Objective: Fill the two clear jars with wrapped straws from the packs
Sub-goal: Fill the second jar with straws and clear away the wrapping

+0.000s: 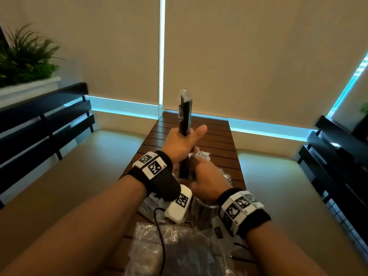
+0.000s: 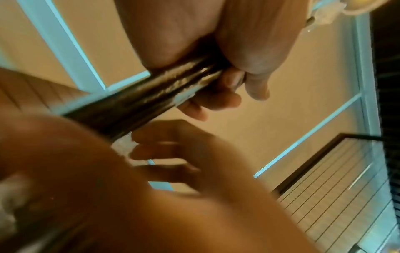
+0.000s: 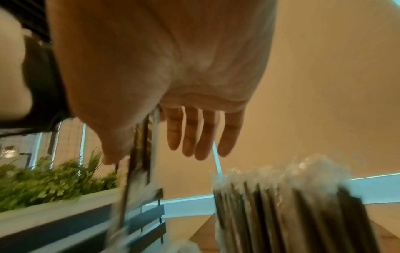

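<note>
My left hand (image 1: 184,143) grips a bundle of black wrapped straws (image 1: 185,116) upright above the wooden slatted table (image 1: 216,136); its fingers (image 2: 218,101) curl round the bundle (image 2: 149,97). My right hand (image 1: 205,176) is just below, by the bundle's lower end, its fingers (image 3: 194,135) straight and holding nothing, with the bundle (image 3: 142,150) running beside the thumb. A clear jar (image 1: 227,177) packed with wrapped straws (image 3: 281,205) stands behind the right hand, their white tips (image 1: 200,156) showing. A second clear jar (image 1: 205,214) stands under my right wrist, mostly hidden.
Crumpled clear plastic packs (image 1: 171,248) lie on the table's near end. Black slatted benches stand to the left (image 1: 45,124) and to the right (image 1: 338,156). A planter with green plants (image 1: 25,62) is at the far left. Beige blinds hang behind the table.
</note>
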`<action>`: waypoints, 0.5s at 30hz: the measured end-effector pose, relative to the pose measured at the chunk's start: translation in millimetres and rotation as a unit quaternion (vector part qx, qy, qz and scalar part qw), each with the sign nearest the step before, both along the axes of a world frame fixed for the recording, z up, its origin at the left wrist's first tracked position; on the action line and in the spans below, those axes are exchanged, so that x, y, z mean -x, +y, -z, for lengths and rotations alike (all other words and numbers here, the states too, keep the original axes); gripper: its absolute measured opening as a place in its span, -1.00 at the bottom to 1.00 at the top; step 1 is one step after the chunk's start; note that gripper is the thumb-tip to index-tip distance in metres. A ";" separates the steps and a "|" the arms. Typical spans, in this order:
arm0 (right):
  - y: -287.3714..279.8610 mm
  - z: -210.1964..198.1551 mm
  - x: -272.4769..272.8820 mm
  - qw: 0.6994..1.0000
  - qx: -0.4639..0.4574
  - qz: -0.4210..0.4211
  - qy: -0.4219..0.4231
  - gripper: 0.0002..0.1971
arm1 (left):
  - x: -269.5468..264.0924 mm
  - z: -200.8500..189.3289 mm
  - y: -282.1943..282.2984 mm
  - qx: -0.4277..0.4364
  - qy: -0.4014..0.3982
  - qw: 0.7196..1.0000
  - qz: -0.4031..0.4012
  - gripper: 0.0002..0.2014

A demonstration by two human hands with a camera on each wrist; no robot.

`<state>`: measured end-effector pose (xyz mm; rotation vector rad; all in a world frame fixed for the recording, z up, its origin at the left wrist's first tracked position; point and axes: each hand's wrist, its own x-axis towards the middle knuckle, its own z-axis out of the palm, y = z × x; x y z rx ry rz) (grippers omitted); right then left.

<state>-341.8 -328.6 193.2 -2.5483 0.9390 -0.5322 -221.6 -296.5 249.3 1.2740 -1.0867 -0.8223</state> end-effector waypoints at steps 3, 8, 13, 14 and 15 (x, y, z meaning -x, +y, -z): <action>-11.9 -27.4 19.1 0.989 0.069 0.058 -0.113 -0.80 | -13.0 5.2 -5.0 -0.015 -0.128 0.990 -0.063 -0.61; -10.7 -95.9 32.3 0.905 0.113 0.117 -0.394 -0.75 | -14.3 20.8 0.1 -0.064 -0.404 0.909 -0.085 -0.60; -1.7 -55.6 1.6 0.974 0.106 0.028 -0.196 -0.56 | 9.0 16.5 -3.3 -0.027 -0.484 0.874 -0.036 -0.84; -1.7 -48.2 -0.2 0.973 0.105 0.019 -0.204 -0.57 | 11.4 17.9 -3.7 -0.022 -0.500 0.865 -0.028 -0.86; -2.8 -45.5 0.8 0.969 0.090 0.014 -0.231 -0.60 | 11.0 19.9 -2.9 -0.019 -0.486 0.873 -0.027 -0.86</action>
